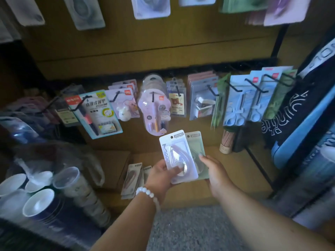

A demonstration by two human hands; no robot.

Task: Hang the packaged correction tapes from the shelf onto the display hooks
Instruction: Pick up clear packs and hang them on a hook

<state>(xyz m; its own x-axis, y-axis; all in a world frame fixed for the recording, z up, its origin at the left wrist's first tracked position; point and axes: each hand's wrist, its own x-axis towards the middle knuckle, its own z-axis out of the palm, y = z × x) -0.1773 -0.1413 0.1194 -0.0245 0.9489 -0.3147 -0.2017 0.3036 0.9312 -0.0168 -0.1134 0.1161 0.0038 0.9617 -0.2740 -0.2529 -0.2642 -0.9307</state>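
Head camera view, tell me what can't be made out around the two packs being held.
- Green pack: mostly hidden behind the white pack.
- Packs left on the shelf: partly hidden by the left hand.
- Small print on both held packs: blurred.
- Top-row packages: cut off by the frame edge.

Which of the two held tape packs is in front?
The lavender-white pack is in front, gripped by the left hand. It overlaps the pale green pack behind it, which the right hand holds at its right edge.
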